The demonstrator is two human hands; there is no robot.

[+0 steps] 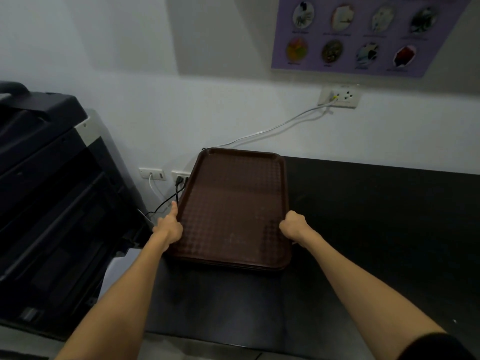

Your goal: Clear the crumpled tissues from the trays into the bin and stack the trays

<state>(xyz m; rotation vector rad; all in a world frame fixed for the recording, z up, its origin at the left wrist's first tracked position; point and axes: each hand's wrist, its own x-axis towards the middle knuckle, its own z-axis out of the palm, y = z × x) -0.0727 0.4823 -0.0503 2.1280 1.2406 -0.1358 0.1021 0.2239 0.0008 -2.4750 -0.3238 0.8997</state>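
Observation:
A stack of brown plastic trays (233, 203) lies on the black counter (376, 216), near its left end. The top tray is bare, with no tissue on it. My left hand (168, 226) grips the stack's left rim, thumb stretched along the edge. My right hand (292, 226) grips the right rim with fingers curled under it. No bin and no tissues show in this view.
A large dark copier (52, 190) stands left of the counter. Wall sockets (166, 174) with cables sit behind the trays' left side, another socket (339, 96) higher up. A purple poster (363, 32) hangs on the white wall.

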